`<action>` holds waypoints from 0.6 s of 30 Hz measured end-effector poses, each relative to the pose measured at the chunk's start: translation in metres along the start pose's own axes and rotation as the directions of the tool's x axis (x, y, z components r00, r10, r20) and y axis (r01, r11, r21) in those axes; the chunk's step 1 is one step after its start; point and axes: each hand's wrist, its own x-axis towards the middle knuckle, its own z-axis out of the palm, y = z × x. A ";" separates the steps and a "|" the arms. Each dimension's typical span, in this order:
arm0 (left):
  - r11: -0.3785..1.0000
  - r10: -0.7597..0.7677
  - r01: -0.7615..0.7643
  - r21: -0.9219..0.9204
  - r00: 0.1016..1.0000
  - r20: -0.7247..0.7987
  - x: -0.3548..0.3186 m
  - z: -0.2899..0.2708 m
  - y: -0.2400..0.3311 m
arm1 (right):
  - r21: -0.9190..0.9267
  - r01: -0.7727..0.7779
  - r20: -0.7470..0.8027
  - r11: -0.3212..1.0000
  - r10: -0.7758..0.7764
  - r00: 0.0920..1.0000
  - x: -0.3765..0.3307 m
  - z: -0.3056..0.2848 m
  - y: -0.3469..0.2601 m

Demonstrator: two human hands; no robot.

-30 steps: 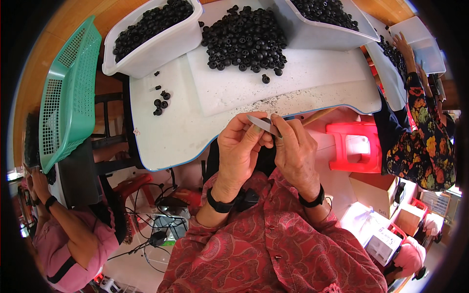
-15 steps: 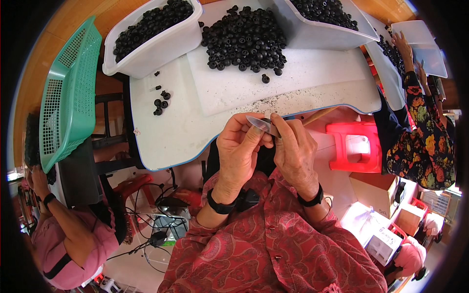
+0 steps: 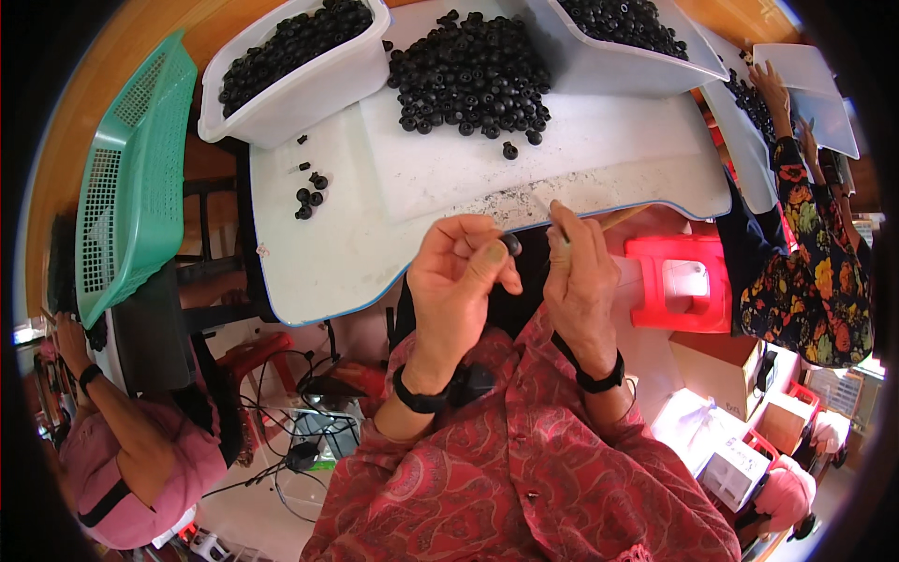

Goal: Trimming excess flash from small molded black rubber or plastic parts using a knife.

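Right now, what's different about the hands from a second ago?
The right hand moved right, drawing the silver metal blade away from the small, round, black piece. The left hand still pinches that piece. The heap of round black pieces on the white table stayed put.

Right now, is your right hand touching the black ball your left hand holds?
Apart: the head view shows a gap between right hand and ball.

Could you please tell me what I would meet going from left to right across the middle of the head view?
Green basket, white tub, left hand holding a black round piece, right hand, red stool, co-worker's floral top.
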 end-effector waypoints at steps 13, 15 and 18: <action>0.994 -0.105 0.105 0.023 0.994 0.020 -0.001 -0.007 -0.006 | 0.695 -0.591 0.474 0.410 0.357 0.805 0.007 -0.022 -0.022; 0.994 -0.105 0.104 0.039 0.994 0.029 -0.001 -0.007 -0.006 | 0.692 -0.587 0.463 0.420 0.366 0.807 0.007 -0.021 -0.023; 0.993 -0.114 0.111 0.049 0.991 0.062 0.000 -0.011 -0.007 | 0.705 -0.584 0.455 0.403 0.376 0.807 0.008 -0.021 -0.024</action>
